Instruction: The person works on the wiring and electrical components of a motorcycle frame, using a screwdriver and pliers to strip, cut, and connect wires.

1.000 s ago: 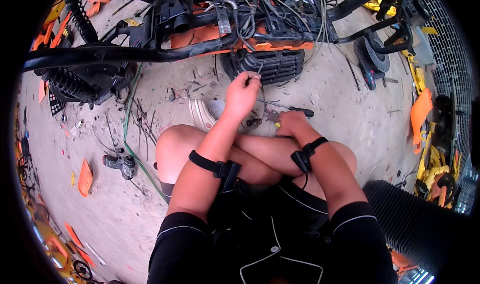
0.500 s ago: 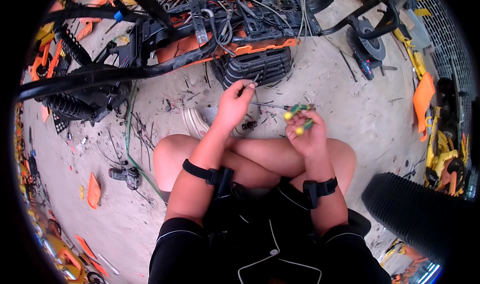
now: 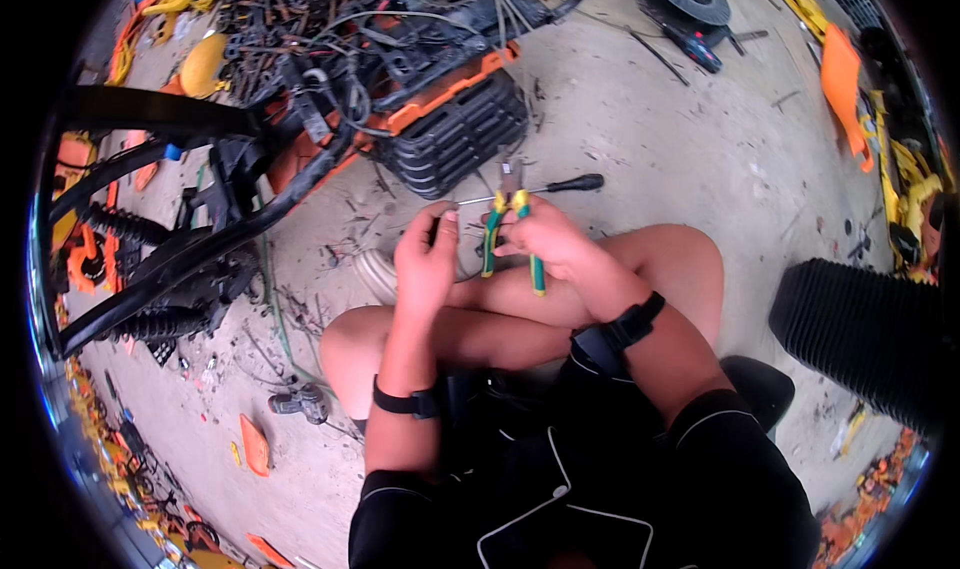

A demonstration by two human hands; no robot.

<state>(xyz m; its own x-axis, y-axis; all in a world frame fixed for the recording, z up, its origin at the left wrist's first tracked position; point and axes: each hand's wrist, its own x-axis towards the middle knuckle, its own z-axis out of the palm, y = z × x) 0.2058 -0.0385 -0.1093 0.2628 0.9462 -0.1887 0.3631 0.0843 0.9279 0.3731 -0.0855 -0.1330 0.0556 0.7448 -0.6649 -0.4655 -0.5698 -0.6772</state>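
So I've got the green-and-yellow pliers (image 3: 498, 209) gripped in my right hand (image 3: 545, 237), just below the black slatted part (image 3: 455, 134), handles spread. Can't make out whether the nose is biting anything. My left hand (image 3: 425, 259) is just under the slatted part's lower left corner, fingers curled in toward the thumb; honestly can't tell if there's something pinched in there. The black-handled screwdriver (image 3: 575, 183) is below and right of the slatted part, with its shaft end near my left fingertips, touching or not I can't say.

Progress-wise, I'd call it midway at best: the slatted part still sits under the orange panel (image 3: 450, 89), and loose cables (image 3: 355, 99) hang about above it. Can't see anything that looks finished.

Room to move: right of the slatted part it's mostly bare floor (image 3: 650, 139) up to the cordless drill (image 3: 697, 51). Left is tighter, with the frame tube (image 3: 205, 252) slanting down that side. Below, my crossed legs (image 3: 510, 294) box me in.
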